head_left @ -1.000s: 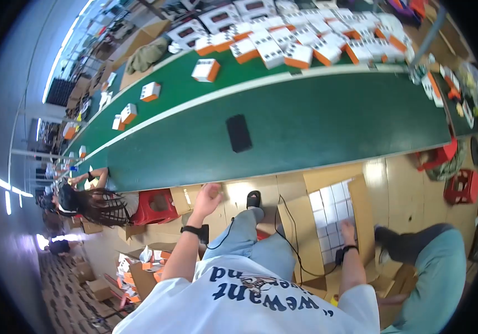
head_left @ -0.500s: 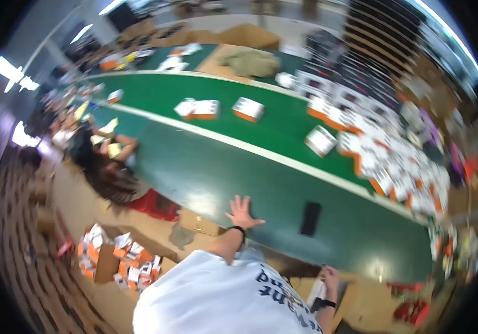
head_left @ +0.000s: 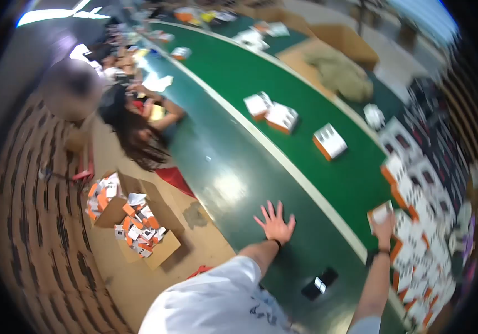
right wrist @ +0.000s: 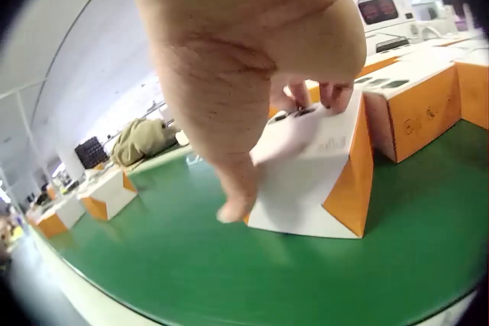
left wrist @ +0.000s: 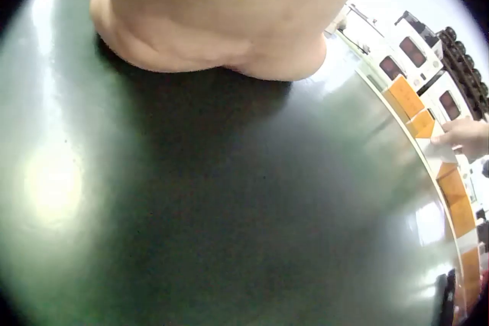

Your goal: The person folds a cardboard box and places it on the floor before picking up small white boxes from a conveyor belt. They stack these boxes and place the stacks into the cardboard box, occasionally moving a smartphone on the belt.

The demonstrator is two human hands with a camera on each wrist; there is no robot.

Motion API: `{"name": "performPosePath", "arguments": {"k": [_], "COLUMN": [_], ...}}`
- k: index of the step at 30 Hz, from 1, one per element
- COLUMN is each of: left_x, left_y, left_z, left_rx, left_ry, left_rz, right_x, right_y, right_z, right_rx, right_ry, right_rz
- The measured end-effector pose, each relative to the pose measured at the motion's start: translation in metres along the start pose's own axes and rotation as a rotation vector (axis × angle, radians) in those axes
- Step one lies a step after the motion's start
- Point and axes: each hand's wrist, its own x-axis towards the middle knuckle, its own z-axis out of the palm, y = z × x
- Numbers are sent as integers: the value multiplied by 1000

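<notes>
My left hand (head_left: 277, 227) rests on the dark green tabletop (head_left: 233, 189) with its fingers spread. Only its heel and a fingertip show in the left wrist view. Across the pale rail, my right hand (head_left: 383, 225) grips a small white-and-orange box (right wrist: 306, 181) beside the pile. In the right wrist view its thumb lies along the near side and its fingers reach over the top. The box is slightly tilted, close over the green surface (right wrist: 176, 249). Another white-and-orange box (right wrist: 420, 104) stands just beside it. A black phone (head_left: 328, 275) lies between my forearms.
Several white boxes (head_left: 422, 273) crowd the right end of the green strip, with loose ones (head_left: 329, 142) farther along it. Cartons (head_left: 164, 245) of orange-and-white packages stand on the floor at left. Another person (head_left: 139, 133) sits at the table.
The view has swung left. My left hand went from above the floor to the tabletop. My right hand left the open carton, rose across the table, and took hold of a box.
</notes>
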Motion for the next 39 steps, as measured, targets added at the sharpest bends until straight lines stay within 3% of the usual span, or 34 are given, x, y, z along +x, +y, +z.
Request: {"name": "performPosePath", "arguments": {"k": [1, 2, 3, 4, 6, 7, 9, 10, 11, 13, 16, 18, 22, 26, 28, 29, 30, 31, 32, 34, 37, 39], "left_x": [-5, 1, 0, -2, 0, -2, -3, -4, -4, -4, -3, -2, -4, -6, -6, -5, -5, -5, -4, -5, -2, -7], "left_y": [-3, 1, 13, 12, 21, 27, 34, 42, 44, 42, 39, 37, 38, 37, 41, 42, 44, 42, 37, 41, 33, 42], "left_z": [7, 11, -10, 4, 21, 32, 45, 48, 47, 47, 47, 50, 50, 47, 38, 37, 37, 36, 40, 34, 41, 34], "left_rx": [16, 16, 35, 99, 126, 140, 172, 191, 200, 223, 226, 216, 252, 248, 235, 240, 248, 260, 248, 216, 249, 215], "left_ry": [15, 26, -102, -62, -69, -44, -20, -24, -30, -38, -19, -23, 7, 11, -8, -14, -20, -26, -10, -26, -5, -19], "left_rz": [-16, -3, -44, -11, -29, -24, -33, -39, -45, -46, -47, -50, -52, -45, -33, -35, -41, -49, -33, -48, -33, -39], "right_x": [0, 7, -3, 8, 18, 23, 32, 31, 26, -3, -46, -55, -84, -121, -119, -112, -109, -101, -104, -106, -97, -103], "right_y": [-52, -73, -41, -58, -47, -39, -17, -20, -38, -62, -90, -86, -104, -117, -85, -66, -20, 9, 60, 107, 100, 80], "right_z": [-44, -60, -21, -52, -70, -85, -84, -84, -93, -98, -102, -100, -130, -147, -147, -171, -153, -174, -153, -133, -142, -157], "right_rx": [-30, -12, -141, -32, -100, 17, 63, -31, -80, -43, 153, 439, 655, 581, 702, 629, 525, 154, -51, -139, -56, -5], "right_ry": [-111, -169, 56, -9, -37, -127, -329, -329, -287, -28, -24, -69, -177, -424, -172, 34, 205, 176, 241, 47, -74, -10], "right_rz": [89, 177, 89, 176, 197, 253, 294, 308, 297, 87, 92, 207, -57, -271, -155, 95, 304, 567, 718, 884, 853, 839]}}
